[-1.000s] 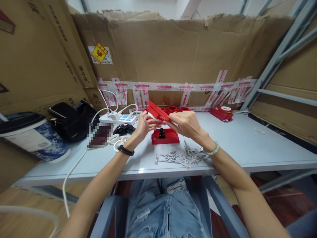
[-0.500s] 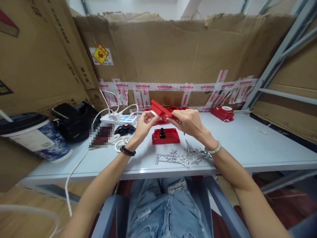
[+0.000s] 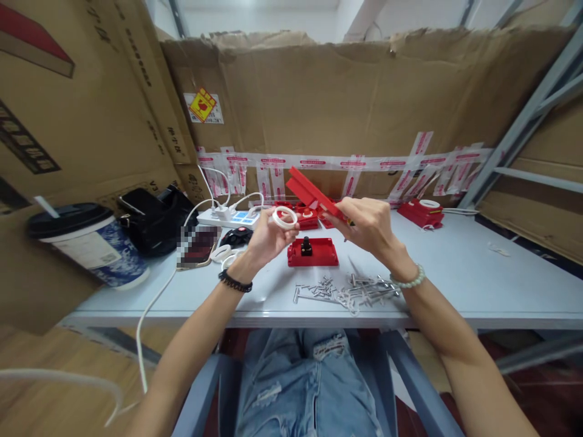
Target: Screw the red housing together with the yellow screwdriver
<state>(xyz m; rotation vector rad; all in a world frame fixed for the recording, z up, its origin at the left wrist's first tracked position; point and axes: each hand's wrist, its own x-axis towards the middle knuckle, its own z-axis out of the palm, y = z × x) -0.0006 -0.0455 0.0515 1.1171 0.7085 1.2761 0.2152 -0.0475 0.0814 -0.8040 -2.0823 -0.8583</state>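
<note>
Two bare hands raised above a pale grey workbench [image 3: 478, 279], each gripping a separate part. Left hand [image 3: 266, 237]: fingers curled, thumb and forefinger pinching a white ring [image 3: 285, 216], held flat-on toward the camera, just left of the red part and apart from it. Right hand [image 3: 368, 224]: fingers closed around the lower end of a flat red plastic plate [image 3: 312, 193], tilted so that its free end points up and to the left; a thin dark tool tip apparently protruding below the fingers, too small to identify. Directly beneath both hands, resting on the bench: a red rectangular base with a black knob [image 3: 312, 252]. Nearer the bench edge: a scattered heap of metal screws [image 3: 346, 290]. Further back, against the taped cardboard wall [image 3: 346, 97]: more red housings [image 3: 306, 217], and another red unit with a white ring on top [image 3: 421, 212] well to the right. Left portion of the bench: white power strip [image 3: 230, 217], black bag [image 3: 152, 221], lidded paper cup [image 3: 86, 243]
</note>
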